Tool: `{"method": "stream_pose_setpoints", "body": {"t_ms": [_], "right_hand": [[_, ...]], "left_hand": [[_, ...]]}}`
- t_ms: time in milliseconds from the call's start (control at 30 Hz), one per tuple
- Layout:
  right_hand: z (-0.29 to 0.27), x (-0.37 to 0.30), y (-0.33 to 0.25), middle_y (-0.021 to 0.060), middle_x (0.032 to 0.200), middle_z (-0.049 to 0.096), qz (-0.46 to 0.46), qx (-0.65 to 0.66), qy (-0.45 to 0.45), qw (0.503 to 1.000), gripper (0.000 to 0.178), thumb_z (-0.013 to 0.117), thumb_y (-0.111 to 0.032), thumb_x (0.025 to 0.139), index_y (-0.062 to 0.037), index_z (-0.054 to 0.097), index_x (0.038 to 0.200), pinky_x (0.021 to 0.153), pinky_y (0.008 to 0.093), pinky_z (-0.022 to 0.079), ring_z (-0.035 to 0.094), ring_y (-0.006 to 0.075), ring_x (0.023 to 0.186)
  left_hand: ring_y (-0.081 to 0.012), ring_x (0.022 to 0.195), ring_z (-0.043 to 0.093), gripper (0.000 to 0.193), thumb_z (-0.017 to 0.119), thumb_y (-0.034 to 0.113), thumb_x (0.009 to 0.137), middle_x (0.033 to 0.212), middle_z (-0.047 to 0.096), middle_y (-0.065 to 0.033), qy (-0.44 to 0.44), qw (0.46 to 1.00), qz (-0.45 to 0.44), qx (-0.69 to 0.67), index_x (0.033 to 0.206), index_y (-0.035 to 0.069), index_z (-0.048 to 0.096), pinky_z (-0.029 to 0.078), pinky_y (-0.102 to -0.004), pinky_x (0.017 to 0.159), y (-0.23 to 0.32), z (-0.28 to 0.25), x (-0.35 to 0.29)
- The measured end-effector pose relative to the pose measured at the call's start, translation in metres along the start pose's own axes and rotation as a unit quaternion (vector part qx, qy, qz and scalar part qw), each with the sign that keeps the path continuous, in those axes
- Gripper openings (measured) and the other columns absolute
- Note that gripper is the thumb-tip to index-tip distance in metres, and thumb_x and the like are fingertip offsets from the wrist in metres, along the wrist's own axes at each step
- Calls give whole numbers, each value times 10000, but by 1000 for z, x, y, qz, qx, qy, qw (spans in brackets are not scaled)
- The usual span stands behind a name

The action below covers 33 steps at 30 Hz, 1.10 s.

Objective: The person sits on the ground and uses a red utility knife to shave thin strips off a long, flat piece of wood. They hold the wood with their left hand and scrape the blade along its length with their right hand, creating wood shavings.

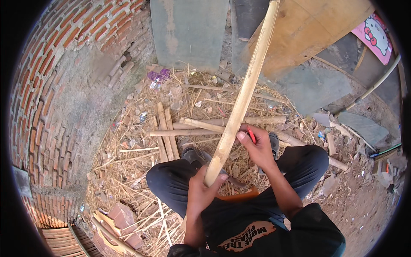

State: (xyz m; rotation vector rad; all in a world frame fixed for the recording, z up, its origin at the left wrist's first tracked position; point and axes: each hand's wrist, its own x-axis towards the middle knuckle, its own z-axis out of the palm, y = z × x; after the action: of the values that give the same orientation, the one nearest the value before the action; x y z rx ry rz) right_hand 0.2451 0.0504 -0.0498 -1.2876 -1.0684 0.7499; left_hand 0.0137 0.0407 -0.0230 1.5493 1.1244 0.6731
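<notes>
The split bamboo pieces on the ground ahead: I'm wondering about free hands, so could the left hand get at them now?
Probably not: the left hand grips the long bamboo pole's lower end, and the pieces lie beyond the knees.

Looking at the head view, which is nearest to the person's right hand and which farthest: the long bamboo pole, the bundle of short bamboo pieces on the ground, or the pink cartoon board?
From the right hand:
1. Long bamboo pole, touching its fingers, just to the left.
2. Bundle of short bamboo pieces, on the straw to the left.
3. Pink cartoon board, far off at the upper right.
</notes>
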Motion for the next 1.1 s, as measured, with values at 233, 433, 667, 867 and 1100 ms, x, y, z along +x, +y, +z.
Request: {"method": "stream_pose_setpoints", "body": {"t_ms": [233,433,667,867,1100], "right_hand": [[-16,-36,-14,121,920,737,-169,-185,-75,965,348,830,-243,942,-37,735,1205,673,377,577,727,293,730],[-4,-55,-18,48,834,706,-242,-248,-100,933,334,882,-233,862,-78,783,1141,570,342,557,701,217,646],[3,-56,-28,52,812,720,-245,-271,-93,926,351,884,-204,831,-72,800,1146,547,330,544,679,212,599],[3,-53,-29,64,798,727,-243,-280,-71,926,345,884,-192,824,-70,807,1137,549,331,541,685,217,596],[-21,-26,-29,66,841,770,-187,-328,38,925,266,890,-227,869,-81,826,1081,597,331,577,736,243,652]], "left_hand": [[-42,756,520,300,869,172,953,822,610,33,-5,998,21,-61,1097,-5,674,458,-247,663,-8,-2,0],[-159,694,682,384,921,219,895,796,737,-118,55,998,32,-11,1076,-25,687,551,-336,663,2,4,0],[-336,674,722,382,895,280,924,801,734,-202,98,992,44,68,1017,-17,672,547,-388,640,20,7,-5],[-348,652,721,364,862,284,958,767,720,-208,103,991,36,73,999,-17,662,533,-398,613,20,7,-5],[-140,604,546,293,806,231,1000,692,649,-117,81,989,-17,124,1002,-30,674,451,-335,578,16,5,-16]]}}
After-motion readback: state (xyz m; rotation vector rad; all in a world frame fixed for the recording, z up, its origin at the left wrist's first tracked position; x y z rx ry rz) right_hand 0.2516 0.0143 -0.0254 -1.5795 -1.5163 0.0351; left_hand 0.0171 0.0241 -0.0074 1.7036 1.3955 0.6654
